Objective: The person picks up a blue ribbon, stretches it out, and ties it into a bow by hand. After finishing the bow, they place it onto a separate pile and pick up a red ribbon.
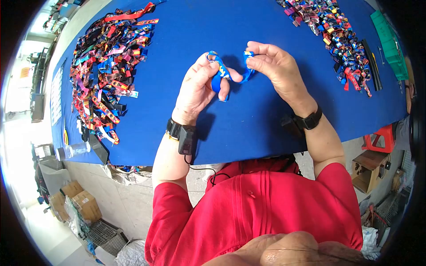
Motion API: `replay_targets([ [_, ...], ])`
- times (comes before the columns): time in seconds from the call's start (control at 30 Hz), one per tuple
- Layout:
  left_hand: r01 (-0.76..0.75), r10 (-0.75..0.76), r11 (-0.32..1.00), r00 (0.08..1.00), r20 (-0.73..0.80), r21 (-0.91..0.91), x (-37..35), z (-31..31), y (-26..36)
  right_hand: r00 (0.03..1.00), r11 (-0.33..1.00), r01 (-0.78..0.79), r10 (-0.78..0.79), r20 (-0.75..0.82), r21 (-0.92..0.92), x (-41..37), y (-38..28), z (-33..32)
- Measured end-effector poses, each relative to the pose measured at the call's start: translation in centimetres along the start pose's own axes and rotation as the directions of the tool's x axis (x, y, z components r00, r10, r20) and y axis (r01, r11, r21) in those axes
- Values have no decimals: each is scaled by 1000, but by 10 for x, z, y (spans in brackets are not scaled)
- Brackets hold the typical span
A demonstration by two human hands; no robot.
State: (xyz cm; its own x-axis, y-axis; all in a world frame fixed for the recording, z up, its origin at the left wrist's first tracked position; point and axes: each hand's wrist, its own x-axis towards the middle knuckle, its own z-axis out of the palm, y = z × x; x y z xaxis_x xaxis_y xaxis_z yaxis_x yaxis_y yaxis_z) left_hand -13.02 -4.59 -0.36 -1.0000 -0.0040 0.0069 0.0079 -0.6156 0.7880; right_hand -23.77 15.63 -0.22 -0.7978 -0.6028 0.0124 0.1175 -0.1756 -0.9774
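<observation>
A blue printed ribbon strap (pixel 221 73) with small yellow and white figures hangs in a curve between my two hands above the blue tabletop (pixel 248 119). My left hand (pixel 199 80) pinches one part of it between thumb and forefinger, and a loop of the strap drops past the other fingers. My right hand (pixel 277 68) is closed on the other end, held between thumb and fingertips. Each wrist wears a black band with a small box.
A large heap of colourful straps (pixel 111 71) lies on the left, and another strap pile (pixel 337 40) on the right. Near the left edge are a clear bottle (pixel 74 150) and a black phone-like slab (pixel 98 149). A green tray (pixel 389 44) stands far right. A red stool (pixel 379 139) is below.
</observation>
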Motion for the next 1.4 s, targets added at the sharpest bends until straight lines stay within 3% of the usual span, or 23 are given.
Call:
replay_targets([
  [0.2,60,-48,976,997,-64,208,2,-3,-5,998,999,-34,33,47,35,-1,-3,-2],
  [0.3,83,-70,968,995,-64,237,2,-1,-6,997,995,-42,35,66,95,-2,-7,1],
  [0.7,108,-85,956,992,-97,271,-2,6,-2,997,1000,-4,5,76,-19,-4,-4,2],
  [0.9,75,-43,938,994,-103,339,-1,8,-6,991,997,30,-20,134,-75,-6,-7,4],
  [1.1,138,-90,855,989,-120,500,-2,9,-9,983,997,73,-69,168,-18,-8,-3,14],
  [1.4,89,-91,897,996,-17,432,-5,15,-10,985,995,63,-49,165,-81,-4,5,7],
])
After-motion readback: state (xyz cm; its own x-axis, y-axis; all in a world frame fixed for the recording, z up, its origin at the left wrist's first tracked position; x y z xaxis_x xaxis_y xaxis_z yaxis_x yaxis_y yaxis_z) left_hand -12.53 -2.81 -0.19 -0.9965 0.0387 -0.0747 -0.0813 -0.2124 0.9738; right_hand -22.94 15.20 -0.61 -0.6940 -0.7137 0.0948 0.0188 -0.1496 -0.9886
